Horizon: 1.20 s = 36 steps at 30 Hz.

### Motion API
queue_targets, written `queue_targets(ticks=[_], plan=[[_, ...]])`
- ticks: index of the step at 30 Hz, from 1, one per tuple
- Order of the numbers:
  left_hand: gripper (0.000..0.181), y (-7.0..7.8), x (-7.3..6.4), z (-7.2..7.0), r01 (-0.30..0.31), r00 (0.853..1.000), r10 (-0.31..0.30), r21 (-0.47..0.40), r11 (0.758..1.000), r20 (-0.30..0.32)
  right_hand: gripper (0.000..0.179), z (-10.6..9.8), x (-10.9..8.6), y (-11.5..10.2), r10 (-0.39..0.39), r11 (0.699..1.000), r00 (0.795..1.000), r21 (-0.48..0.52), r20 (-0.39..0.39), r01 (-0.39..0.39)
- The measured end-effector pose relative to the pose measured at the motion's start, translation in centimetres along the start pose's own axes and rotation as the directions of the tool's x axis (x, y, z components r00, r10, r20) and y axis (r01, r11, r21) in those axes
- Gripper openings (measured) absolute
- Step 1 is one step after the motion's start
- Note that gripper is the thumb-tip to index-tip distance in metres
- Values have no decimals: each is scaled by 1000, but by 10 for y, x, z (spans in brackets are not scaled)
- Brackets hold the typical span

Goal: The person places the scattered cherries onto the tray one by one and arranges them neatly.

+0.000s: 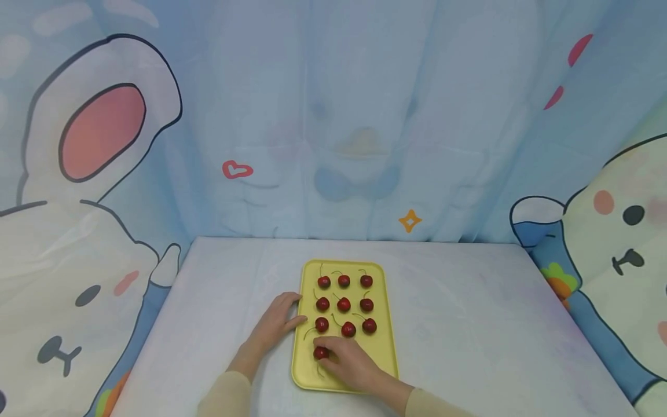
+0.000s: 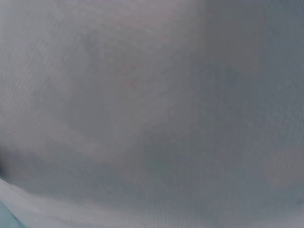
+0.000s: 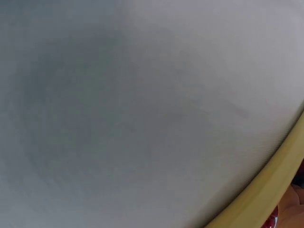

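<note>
A yellow tray [image 1: 383, 353] lies on the white table in the head view. Dark red cherries with thin stems stand on it in rows of three, among them a far-left cherry [image 1: 324, 282], a middle cherry [image 1: 343, 304] and a right-hand cherry [image 1: 369, 326]. At the near left of the tray, my right hand [image 1: 350, 362] pinches another cherry [image 1: 321, 353] between thumb and index finger. Its stem points toward me. My left hand [image 1: 276, 319] rests against the tray's left rim, its thumb and fingertips touching the edge. Neither wrist view plainly shows a whole hand.
White cloth covers the table [image 1: 469, 318], stretching to both sides of the tray. A blue curtain [image 1: 365, 116] with cartoon figures hangs behind and along the sides. The right wrist view catches the tray's outer wall [image 3: 266, 190] at its lower right corner.
</note>
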<state>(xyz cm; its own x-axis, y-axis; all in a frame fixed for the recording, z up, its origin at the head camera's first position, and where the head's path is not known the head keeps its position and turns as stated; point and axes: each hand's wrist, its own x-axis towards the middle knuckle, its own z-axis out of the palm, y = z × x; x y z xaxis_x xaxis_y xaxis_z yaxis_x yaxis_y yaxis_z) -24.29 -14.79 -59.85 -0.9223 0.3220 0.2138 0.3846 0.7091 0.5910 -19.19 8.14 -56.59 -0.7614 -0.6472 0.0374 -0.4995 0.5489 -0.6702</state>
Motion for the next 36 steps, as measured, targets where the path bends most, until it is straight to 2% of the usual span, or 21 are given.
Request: queue_targets(ticks=[5, 12, 19, 25, 27, 29, 33, 36], plan=[[52, -1, -1, 0, -16, 1000, 16, -2, 1000, -18, 31, 2, 0, 1, -40, 999, 999, -27, -9, 40], [52, -1, -1, 1, -28, 999, 28, -3, 1000, -24, 35, 1, -3, 2, -6, 1000, 1000, -27, -12, 6], [51, -1, -1, 1, -34, 999, 34, -4, 999, -32, 33, -1, -8, 4, 7, 1000, 998, -8, -64, -7], [51, 0, 0, 0, -27, 999, 26, -14, 1000, -32, 31, -18, -11, 9, 98, 993, 987, 82, -126, -88], [51, 0, 0, 0, -22, 999, 21, -18, 1000, -26, 31, -26, -11, 14, 137, 987, 977, 108, -162, -120], [51, 0, 0, 1, -16, 1000, 16, -27, 1000, -23, 30, -35, -11, 18, 183, 981, 957, 113, -223, -161], [51, 0, 0, 2, -11, 1000, 10, -40, 999, -15, 29, -56, -13, 27, 277, 961, 897, 126, -345, -248], [52, -1, 1, 2, -6, 1000, 5, -28, 1000, -10, 30, -72, -16, 39, 330, 944, 856, 135, -399, -301]])
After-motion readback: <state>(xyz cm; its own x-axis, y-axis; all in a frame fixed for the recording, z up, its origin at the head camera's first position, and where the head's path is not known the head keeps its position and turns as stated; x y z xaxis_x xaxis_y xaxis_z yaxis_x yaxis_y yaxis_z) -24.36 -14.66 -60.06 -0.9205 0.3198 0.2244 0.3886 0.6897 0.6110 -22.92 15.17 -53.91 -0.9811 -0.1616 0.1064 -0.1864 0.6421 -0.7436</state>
